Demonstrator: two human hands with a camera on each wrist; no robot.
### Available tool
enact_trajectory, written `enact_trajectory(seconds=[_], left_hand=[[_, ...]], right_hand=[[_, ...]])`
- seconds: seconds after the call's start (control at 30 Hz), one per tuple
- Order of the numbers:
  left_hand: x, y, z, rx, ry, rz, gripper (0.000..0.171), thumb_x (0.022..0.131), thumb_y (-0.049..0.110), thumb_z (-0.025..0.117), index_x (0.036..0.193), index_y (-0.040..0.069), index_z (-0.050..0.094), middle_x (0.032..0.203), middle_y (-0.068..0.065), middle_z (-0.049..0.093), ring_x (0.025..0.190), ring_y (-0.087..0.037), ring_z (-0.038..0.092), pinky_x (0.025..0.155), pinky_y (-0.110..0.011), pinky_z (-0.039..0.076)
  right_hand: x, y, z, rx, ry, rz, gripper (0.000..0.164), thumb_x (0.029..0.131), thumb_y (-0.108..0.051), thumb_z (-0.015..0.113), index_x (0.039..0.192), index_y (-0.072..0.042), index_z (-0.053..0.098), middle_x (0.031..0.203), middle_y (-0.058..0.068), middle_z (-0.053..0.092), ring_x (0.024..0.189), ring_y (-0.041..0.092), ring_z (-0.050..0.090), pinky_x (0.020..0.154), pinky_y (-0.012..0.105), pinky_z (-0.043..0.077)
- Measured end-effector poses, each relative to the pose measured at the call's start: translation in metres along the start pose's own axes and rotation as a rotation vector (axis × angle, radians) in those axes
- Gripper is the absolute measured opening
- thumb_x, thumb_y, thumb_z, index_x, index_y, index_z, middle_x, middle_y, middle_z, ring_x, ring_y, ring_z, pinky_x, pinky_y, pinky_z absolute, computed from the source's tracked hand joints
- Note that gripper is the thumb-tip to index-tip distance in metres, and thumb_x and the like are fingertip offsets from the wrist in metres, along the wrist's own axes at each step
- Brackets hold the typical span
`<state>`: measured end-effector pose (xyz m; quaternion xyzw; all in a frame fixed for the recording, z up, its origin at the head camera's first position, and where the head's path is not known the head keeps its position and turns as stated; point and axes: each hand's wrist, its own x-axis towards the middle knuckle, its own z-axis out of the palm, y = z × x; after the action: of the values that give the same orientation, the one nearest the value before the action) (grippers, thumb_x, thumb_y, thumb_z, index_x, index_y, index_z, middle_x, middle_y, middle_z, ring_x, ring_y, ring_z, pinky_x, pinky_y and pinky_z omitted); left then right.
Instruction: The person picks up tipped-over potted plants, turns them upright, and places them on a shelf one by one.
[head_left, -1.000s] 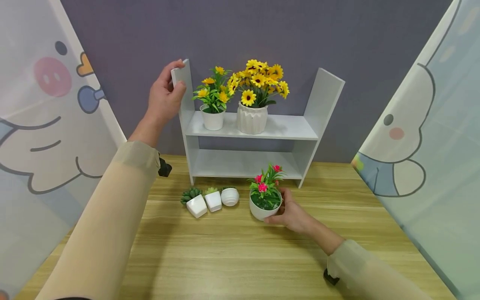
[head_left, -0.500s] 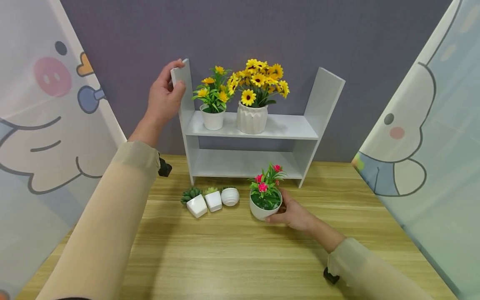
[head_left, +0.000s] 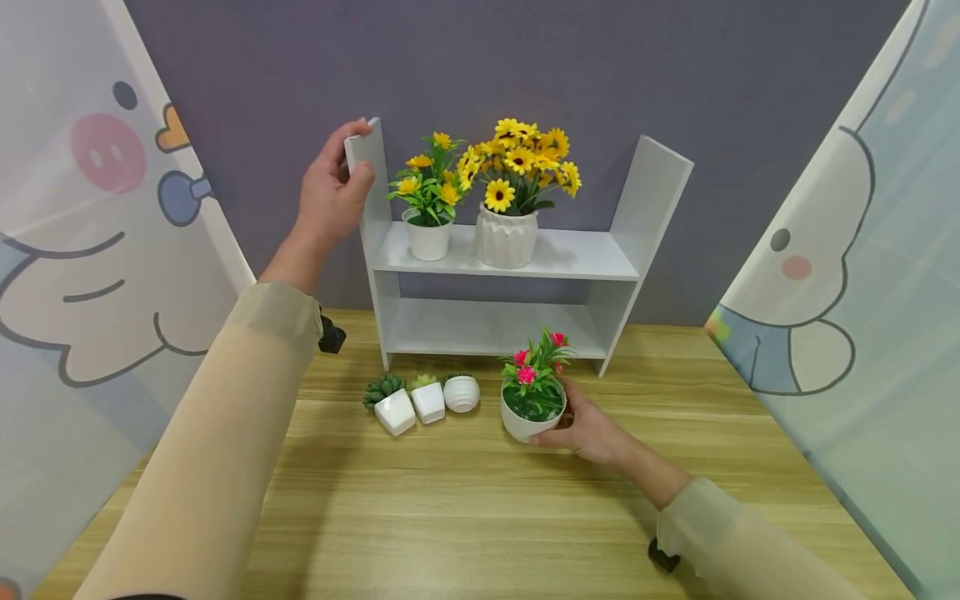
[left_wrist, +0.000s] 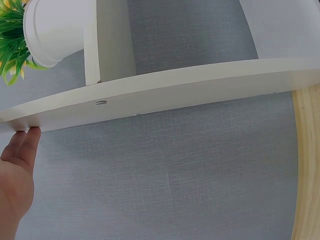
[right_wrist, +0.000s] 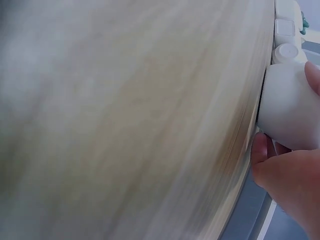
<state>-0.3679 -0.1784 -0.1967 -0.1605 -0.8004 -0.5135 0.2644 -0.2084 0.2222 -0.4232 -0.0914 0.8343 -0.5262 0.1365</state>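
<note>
My left hand (head_left: 335, 183) grips the top of the left side panel (head_left: 371, 171) of a white two-tier shelf (head_left: 570, 254). In the left wrist view its fingertips press the panel's outer face. On the table, my right hand (head_left: 592, 429) curls thumb and fingers round a white bowl-shaped pot (head_left: 517, 427) with pink flowers and green leaves. The right wrist view shows the same white pot (right_wrist: 287, 110) between thumb and fingers. A small white pot of yellow flowers (head_left: 429, 242) and a ribbed white vase of yellow daisies (head_left: 506, 237) stand on the upper board.
Left of the pink-flower pot, three small white succulent pots (head_left: 429, 403) lie tipped in a row on the wooden table (head_left: 450, 517). A grey wall (head_left: 480, 58) rises behind the shelf. Cartoon-printed curtains (head_left: 813, 250) flank both sides.
</note>
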Motion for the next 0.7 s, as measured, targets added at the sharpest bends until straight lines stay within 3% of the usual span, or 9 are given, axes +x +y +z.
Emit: enact_trajectory(seconds=[0.2,0.33,0.5,0.7], left_hand=[[0.0,0.0,0.0,-0.005,-0.001,-0.008,0.052,0.109,0.027,0.048,0.161,0.03,0.051,0.175,0.018,0.04,0.15,-0.026,0.056,0.117,-0.046,0.051],[0.0,-0.001,0.0,-0.01,0.0,-0.018,0.053,0.109,0.027,0.048,0.161,0.032,0.051,0.174,0.015,0.042,0.15,-0.027,0.055,0.12,-0.049,0.05],[0.0,-0.001,-0.001,-0.015,-0.008,-0.024,0.052,0.109,0.029,0.049,0.16,0.035,0.052,0.174,0.016,0.041,0.152,-0.025,0.054,0.123,-0.051,0.047],[0.001,0.0,0.0,-0.012,-0.012,-0.02,0.051,0.109,0.029,0.049,0.16,0.035,0.051,0.175,0.02,0.038,0.154,-0.024,0.052,0.124,-0.05,0.046]], right_hand=[[-0.006,-0.005,-0.003,0.034,0.014,-0.012,0.12,0.086,-0.019,0.095,0.174,-0.008,0.015,0.151,0.025,0.057,0.126,0.031,0.065,0.099,0.027,0.056],[-0.01,-0.015,-0.009,0.036,0.023,-0.038,0.107,0.087,-0.018,0.093,0.169,-0.007,0.025,0.149,0.025,0.056,0.123,0.031,0.067,0.095,0.028,0.059],[-0.015,-0.03,-0.023,0.048,0.038,-0.105,0.103,0.088,-0.015,0.091,0.168,-0.008,0.026,0.151,0.026,0.052,0.118,0.03,0.067,0.09,0.029,0.062],[-0.021,-0.053,-0.045,0.001,0.106,-0.173,0.093,0.092,-0.014,0.087,0.166,-0.006,0.032,0.147,0.027,0.057,0.113,0.029,0.068,0.087,0.028,0.063]])
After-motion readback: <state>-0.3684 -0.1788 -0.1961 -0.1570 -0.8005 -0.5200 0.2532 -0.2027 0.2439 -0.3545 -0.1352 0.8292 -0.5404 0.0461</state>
